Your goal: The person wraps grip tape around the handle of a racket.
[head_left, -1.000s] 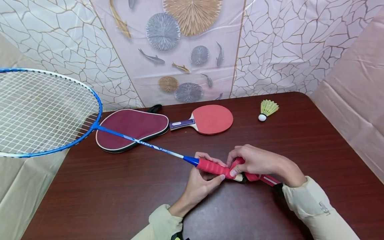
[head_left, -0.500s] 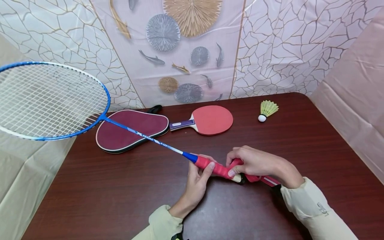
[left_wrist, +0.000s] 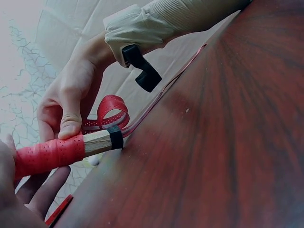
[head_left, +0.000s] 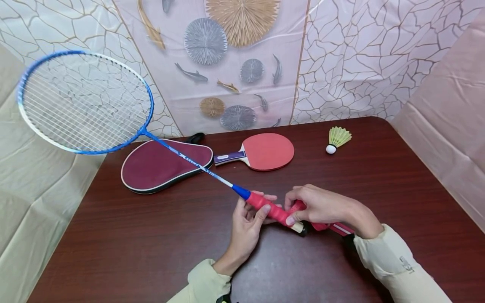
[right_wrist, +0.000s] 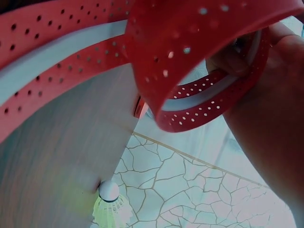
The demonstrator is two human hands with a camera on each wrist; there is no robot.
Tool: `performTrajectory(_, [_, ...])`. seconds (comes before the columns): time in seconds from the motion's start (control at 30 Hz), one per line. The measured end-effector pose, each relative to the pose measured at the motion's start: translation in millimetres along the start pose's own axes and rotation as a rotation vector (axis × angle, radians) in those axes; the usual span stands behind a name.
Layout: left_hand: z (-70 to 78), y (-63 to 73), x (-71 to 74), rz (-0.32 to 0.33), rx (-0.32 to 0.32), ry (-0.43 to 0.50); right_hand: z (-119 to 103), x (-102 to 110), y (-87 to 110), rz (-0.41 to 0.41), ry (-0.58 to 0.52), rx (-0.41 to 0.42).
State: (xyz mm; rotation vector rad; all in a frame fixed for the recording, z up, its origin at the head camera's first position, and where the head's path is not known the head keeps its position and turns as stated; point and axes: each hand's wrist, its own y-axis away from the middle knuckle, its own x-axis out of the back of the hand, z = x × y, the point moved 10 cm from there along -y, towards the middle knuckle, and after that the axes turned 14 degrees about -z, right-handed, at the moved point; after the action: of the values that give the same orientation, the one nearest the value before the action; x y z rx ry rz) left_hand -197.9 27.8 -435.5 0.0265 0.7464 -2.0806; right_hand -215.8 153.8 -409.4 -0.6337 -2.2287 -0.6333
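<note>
A blue and white badminton racket (head_left: 185,158) slants across the head view, its strung head raised at upper left. Red perforated grip tape (left_wrist: 50,156) is wound over most of its handle; bare wood and a black end band show at the butt. My left hand (head_left: 244,231) holds the wrapped handle, thumb on top. With thumb and fingers my right hand (head_left: 322,205) pinches the tape near the bare wood. From there the loose tape (right_wrist: 190,90) curls in a loop, with a pale stripe along its inner side, and trails along the table toward the right sleeve.
On the dark wooden table (head_left: 170,244) lie a maroon paddle case (head_left: 163,164), a red table tennis paddle (head_left: 269,151) and a yellow shuttlecock (head_left: 338,139). Patterned cloth (head_left: 242,84) hangs behind the table. The racket's head extends over the table's left back edge.
The racket head has swung up and to the right as the handle turned. My left hand has shifted its hold, the thumb now lying along the wrapped handle. The right hand keeps pinching the tape.
</note>
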Motion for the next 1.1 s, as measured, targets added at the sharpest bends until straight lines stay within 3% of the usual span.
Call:
performTrajectory(0.13, [-2.2, 0.2, -1.8, -0.013, 0.019, 0.038, 1, 1, -0.4, 0.011, 0.021, -0.019])
performTrajectory(0.3, [-1.6, -0.1, -0.2, -0.004, 0.005, -0.038, -3, 1, -4.1, 0.040, 0.021, 0.007])
performTrajectory(0.53, [-5.9, 0.6, 3.2, 0.026, 0.052, -0.148, -3, 1, -7.3, 0.086, 0.017, 0.034])
performTrajectory(0.83, [-1.0, -0.9, 1.2, 0.020, 0.033, -0.151, 1, 6, -6.4, 0.068, 0.014, 0.003])
performTrajectory(1.1, [-3.1, -1.5, -0.2, 0.002, 0.035, -0.153, 5, 20, 8.2, 0.076, 0.010, 0.000])
